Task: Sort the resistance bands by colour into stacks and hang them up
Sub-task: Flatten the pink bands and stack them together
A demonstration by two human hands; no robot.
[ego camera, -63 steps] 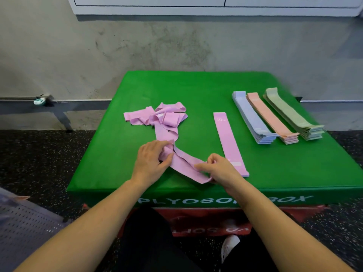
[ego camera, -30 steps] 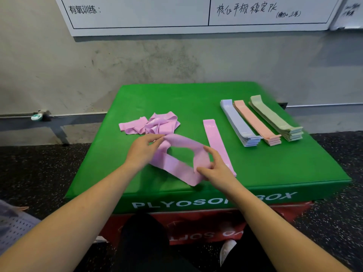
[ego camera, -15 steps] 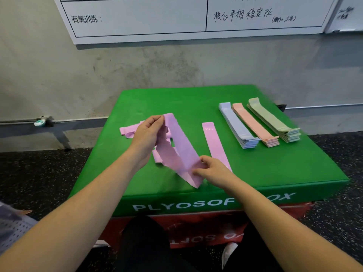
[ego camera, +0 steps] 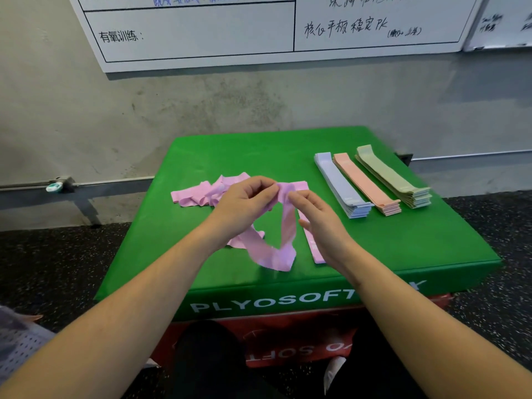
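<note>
On the green desk (ego camera: 403, 254), nearest its front edge, the lower loop of a pink band (ego camera: 276, 254) sags onto the surface, soft and twisted, its sheen slightly lilac. The band rises from there to both hands, which meet above the middle of the desk. The left hand (ego camera: 244, 203) has its grip closed on the band's top end, fingers curled and pinching the fold. The right hand (ego camera: 319, 220) pinches the same end from the other side with thumb and forefinger; its other fingers lie loosely extended.

Under the right hand, a flat pink strip (ego camera: 312, 249) lies straight on the desk, running away from the front edge, partly hidden.

Behind the left hand, toward the desk's left middle, a crumpled pink pile (ego camera: 193, 197) of more bands lies tangled.

On the desk's right half, three neat stacks lie side by side, just apart and angled alike: a blue stack (ego camera: 342, 187), a peach stack (ego camera: 365, 184), and a green stack (ego camera: 394, 180) nearest the right edge.

Beyond the desk, a whiteboard (ego camera: 201, 30) hangs on the wall.
</note>
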